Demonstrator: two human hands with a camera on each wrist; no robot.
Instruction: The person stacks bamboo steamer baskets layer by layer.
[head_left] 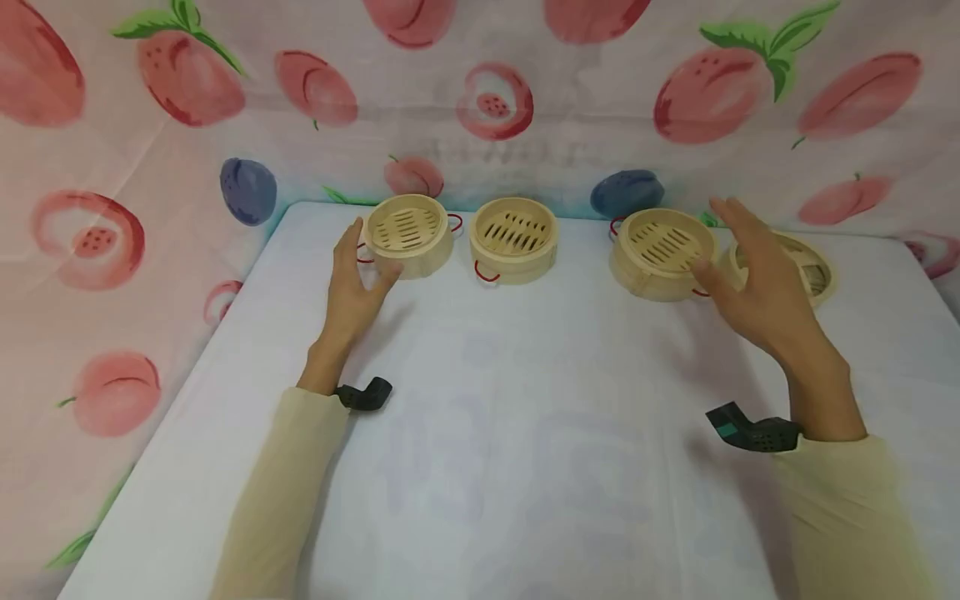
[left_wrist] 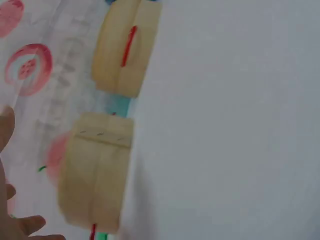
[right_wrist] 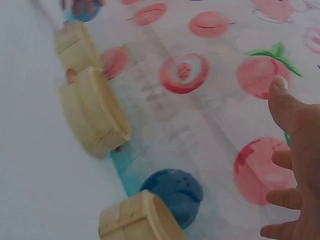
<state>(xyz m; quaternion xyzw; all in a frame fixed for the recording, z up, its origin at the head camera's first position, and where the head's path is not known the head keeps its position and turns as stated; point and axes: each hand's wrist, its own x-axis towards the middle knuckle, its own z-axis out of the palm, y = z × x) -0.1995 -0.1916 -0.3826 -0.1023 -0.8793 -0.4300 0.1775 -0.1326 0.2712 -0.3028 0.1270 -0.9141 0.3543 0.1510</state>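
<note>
My left hand (head_left: 356,287) is beside the leftmost small bamboo steamer basket (head_left: 408,225), thumb and fingers spread around its near left side. In the left wrist view, that hand's fingers (left_wrist: 31,224) show apart from the basket's wall (left_wrist: 95,170). My right hand (head_left: 765,283) hovers with spread fingers between a second steamer basket (head_left: 667,242) and a flatter round bamboo piece (head_left: 817,271), which it partly hides. Nothing is in its grasp. In the right wrist view, the thumb and fingers (right_wrist: 287,199) stand apart in the air.
Another steamer basket (head_left: 513,237) with a slatted base and a red loop handle (head_left: 486,273) stands between the others. All line the back of a white-covered table (head_left: 510,433). A fruit-print cloth (head_left: 570,108) rises behind and at the left.
</note>
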